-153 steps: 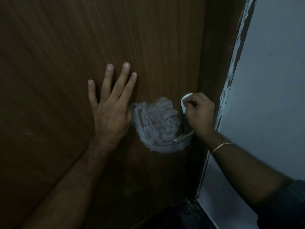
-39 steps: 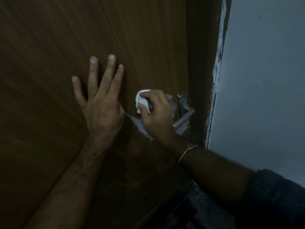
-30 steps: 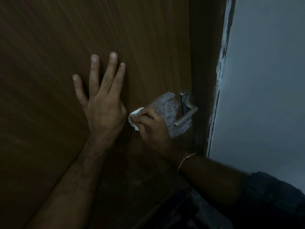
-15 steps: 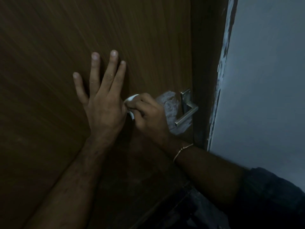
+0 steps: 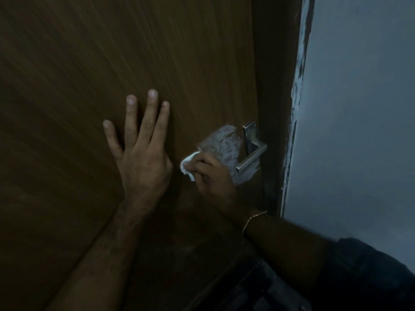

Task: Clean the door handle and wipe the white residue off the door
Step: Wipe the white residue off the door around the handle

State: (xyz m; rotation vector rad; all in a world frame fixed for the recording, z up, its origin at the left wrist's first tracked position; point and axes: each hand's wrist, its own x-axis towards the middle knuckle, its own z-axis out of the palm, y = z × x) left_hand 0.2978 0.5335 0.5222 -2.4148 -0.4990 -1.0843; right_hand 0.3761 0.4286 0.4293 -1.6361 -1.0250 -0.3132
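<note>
A dark brown wooden door [image 5: 179, 63] fills most of the view. Its metal lever handle [image 5: 252, 153] sits near the right edge. A patch of white residue [image 5: 224, 142] lies on the wood just left of the handle. My right hand [image 5: 213, 178] is pressed on the door at the lower left edge of that patch, holding a small white wad of tissue [image 5: 187, 164]. My left hand [image 5: 141, 153] rests flat on the door with fingers spread, close to the left of the tissue.
The dark door frame [image 5: 276, 108] runs down beside the handle, with a chipped white edge [image 5: 296, 97] where it meets a pale grey wall [image 5: 359, 108]. A dark floor [image 5: 258, 288] shows at the bottom.
The residue patch has shrunk since five seconds ago. My right hand moved from the handle to the patch's left side and has just slid slightly down. My left hand stayed flat on the door.
</note>
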